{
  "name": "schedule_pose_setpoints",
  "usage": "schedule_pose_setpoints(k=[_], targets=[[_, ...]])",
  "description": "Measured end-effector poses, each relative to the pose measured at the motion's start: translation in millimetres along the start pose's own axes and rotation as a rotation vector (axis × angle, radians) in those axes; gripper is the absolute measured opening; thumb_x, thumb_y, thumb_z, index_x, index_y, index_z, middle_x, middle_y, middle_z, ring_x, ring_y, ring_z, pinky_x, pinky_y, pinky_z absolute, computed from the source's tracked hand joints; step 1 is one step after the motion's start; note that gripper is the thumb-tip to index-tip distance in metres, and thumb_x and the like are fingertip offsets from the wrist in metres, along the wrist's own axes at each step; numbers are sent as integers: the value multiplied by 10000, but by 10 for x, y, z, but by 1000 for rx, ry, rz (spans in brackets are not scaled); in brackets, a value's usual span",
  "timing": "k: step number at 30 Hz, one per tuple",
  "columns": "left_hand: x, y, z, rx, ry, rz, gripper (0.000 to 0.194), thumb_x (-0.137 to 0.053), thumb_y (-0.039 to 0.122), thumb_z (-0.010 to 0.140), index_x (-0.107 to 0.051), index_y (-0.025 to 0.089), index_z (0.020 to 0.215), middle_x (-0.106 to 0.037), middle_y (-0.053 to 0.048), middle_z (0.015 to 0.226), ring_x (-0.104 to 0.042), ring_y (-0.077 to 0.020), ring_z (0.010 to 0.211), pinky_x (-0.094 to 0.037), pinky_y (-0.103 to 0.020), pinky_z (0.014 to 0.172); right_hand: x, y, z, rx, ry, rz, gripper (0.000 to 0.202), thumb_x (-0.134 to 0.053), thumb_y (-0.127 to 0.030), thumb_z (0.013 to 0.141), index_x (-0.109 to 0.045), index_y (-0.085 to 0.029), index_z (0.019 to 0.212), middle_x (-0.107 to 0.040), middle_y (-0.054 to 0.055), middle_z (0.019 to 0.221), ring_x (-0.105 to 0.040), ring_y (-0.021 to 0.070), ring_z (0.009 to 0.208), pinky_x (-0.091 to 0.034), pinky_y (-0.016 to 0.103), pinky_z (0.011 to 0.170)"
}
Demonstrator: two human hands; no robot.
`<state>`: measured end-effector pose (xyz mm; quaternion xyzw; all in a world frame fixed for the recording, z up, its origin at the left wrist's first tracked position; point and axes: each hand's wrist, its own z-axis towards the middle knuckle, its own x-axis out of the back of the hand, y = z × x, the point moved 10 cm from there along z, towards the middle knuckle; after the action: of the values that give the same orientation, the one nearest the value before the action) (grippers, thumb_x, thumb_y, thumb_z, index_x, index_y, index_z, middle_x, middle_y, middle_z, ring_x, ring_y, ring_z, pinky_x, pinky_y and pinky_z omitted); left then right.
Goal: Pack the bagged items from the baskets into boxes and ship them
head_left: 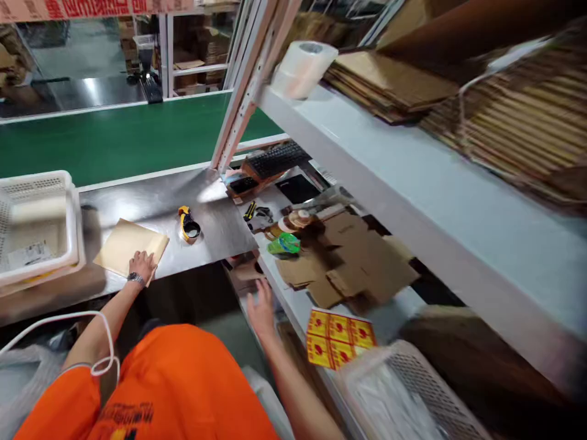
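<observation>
Seen from above, your two hands are well apart over a cluttered packing area, below your orange shirt. Your left hand (143,266), with a watch at the wrist, lies on the near right part of a flat tan packet (126,244); its fingers rest over the top, and you cannot tell whether the thumb grips the edge. The packet lies at a slant on a shiny metal table (224,223), between a white perforated basket (72,229) on its left and a yellow and black tape dispenser (188,226) on its right. Your right hand (262,308), slightly blurred, has its fingers extended and spread, with nothing visible in it, beside the edge of a white side surface (294,305). On that surface are a bright green roll (284,243), overlapping brown cardboard pieces (367,263) and a sheet of red and yellow labels (337,336). Beyond the metal table runs a green belt (114,143); at upper right, a pale shelf (389,159) holds a roll of clear film (305,68) and stacked cardboard (513,122)
</observation>
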<state>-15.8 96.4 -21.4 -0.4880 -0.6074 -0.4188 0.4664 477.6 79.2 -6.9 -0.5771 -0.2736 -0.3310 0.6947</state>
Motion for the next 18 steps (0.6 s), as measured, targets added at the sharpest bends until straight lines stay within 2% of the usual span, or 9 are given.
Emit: schedule_pose_setpoints(k=[3,5,6,8,10,12,15,18], targets=[[-115,-20,1,-48,8,-14,577,-593,373,1095,-568,160,1631,-572,-211,1604,-481,-437,1493,-481,-544,1144,-1120,-1295,103,218,-338,11,561,-368,-230,1076,-536,-87,1591,-440,219,1727,-383,271,1654,-369,501,1368],[-180,-49,0,-114,20,-26,580,-575,346,1100,-547,169,1651,-536,-227,1647,-452,-442,1539,-451,-568,1184,-1796,-2001,90,341,-567,-34,572,-376,-203,1074,-511,-50,1608,-434,233,1729,-371,272,1658,-348,474,1376],[-206,-68,0,-158,26,-34,572,-570,338,1101,-552,190,1652,-519,-231,1665,-440,-441,1560,-435,-584,1203,-2064,-2268,96,377,-642,-69,587,-378,-183,1069,-479,-23,1625,-401,242,1746,-331,283,1676,-315,483,1387],[-245,-114,1,-254,37,-57,544,-560,328,1101,-581,230,1636,-497,-232,1689,-423,-435,1590,-404,-611,1236,-2450,-2648,150,402,-717,-97,621,-451,-205,1061,-439,-7,1650,-350,242,1773,-292,305,1691,-292,491,1392],[-268,-165,7,-336,37,-85,521,-547,320,1104,-609,237,1614,-470,-217,1715,-393,-444,1614,-365,-634,1265,-2682,-2832,215,386,-747,-127,658,-511,-246,1056,-420,-15,1666,-302,240,1791,-270,336,1696,-274,532,1391],[-292,-216,8,-391,25,-107,508,-524,294,1106,-625,227,1600,-435,-198,1743,-356,-457,1633,-324,-651,1287,-2798,-2882,255,355,-759,-165,676,-523,-283,1066,-403,-24,1679,-266,243,1799,-248,361,1701,-238,576,1391],[-332,-294,-44,-464,4,-143,518,-508,272,1102,-618,228,1607,-403,-176,1766,-330,-445,1650,-284,-648,1318,-2842,-2852,309,289,-750,-224,716,-510,-328,1089,-337,-13,1707,-203,256,1811,-203,375,1710,-182,598,1390],[-391,-443,-169,-523,-22,-164,534,-537,281,1086,-611,275,1614,-406,-158,1766,-346,-410,1654,-280,-637,1338,-2870,-2810,430,206,-742,-277,804,-550,-407,1082,-291,8,1719,-130,286,1815,-167,396,1715,-185,610,1380]])
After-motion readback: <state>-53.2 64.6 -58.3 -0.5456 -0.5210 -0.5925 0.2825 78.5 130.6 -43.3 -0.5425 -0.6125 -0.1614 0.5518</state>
